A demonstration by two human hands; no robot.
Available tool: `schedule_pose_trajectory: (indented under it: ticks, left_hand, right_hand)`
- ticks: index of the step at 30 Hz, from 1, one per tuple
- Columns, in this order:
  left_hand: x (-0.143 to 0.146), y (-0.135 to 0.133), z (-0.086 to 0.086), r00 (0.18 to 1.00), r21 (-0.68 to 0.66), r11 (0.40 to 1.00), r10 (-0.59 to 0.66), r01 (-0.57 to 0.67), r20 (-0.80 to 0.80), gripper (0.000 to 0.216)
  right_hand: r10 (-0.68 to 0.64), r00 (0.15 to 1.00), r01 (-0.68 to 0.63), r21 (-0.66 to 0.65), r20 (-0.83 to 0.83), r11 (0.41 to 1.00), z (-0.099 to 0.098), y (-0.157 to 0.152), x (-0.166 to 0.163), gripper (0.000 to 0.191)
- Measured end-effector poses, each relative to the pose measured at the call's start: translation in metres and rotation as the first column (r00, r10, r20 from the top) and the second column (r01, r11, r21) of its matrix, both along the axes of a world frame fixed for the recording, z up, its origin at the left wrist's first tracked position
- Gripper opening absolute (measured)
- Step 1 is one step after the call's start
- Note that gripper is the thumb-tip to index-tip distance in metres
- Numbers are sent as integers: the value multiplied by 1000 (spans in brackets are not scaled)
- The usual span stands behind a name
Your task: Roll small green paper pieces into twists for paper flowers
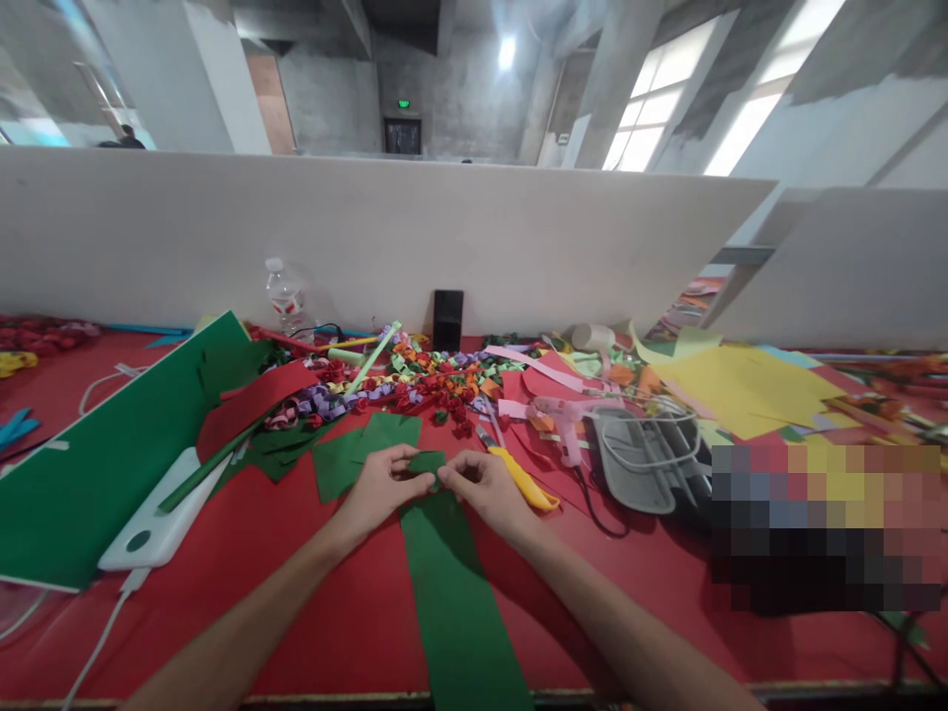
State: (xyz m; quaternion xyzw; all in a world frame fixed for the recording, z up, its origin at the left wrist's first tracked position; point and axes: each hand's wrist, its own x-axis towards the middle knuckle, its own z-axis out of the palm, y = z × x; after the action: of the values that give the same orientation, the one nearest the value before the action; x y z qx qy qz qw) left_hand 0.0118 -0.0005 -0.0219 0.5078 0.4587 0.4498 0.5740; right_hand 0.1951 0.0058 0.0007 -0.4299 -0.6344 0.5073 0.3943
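Observation:
A long green paper strip (pixel 451 592) runs from the table's front edge toward the middle. My left hand (pixel 381 484) and my right hand (pixel 481 486) both pinch its far end, where the paper is folded or rolled over between the fingertips. The two hands almost touch each other there. Yellow-handled scissors (pixel 518 474) lie just right of my right hand. Loose green paper pieces (pixel 355 454) lie just behind my left hand.
A large green sheet (pixel 96 464) and a white power bank (pixel 159 513) with cable lie left. Curled paper rolls (pixel 415 380), a water bottle (pixel 285 296) and a dark phone (pixel 447 318) stand by the partition. A pink glue gun (pixel 567 415), grey tray (pixel 644 454) and yellow sheets (pixel 741 385) lie right.

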Motion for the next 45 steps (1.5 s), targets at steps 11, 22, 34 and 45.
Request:
schedule_pose_trajectory:
  ticks: [11, 22, 34, 45]
  left_hand:
    - [3, -2, 7, 972, -93, 989, 128, -111, 197, 36]
    - [4, -5, 3, 999, 31, 999, -30, 29, 36, 24]
    - [1, -4, 5, 996, 77, 996, -48, 54, -77, 21]
    - [-1, -3, 4, 993, -106, 993, -38, 51, 115, 23]
  right_hand:
    - [-67, 988, 35, 217, 141, 975, 2, -8, -2, 23]
    - [-129, 979, 30, 520, 156, 854, -1, -6, 0, 15]
    - [-122, 976, 28, 458, 178, 889, 2, -4, 0, 4]
    - [-352, 818, -290, 855, 454, 429, -7, 0, 11, 18]
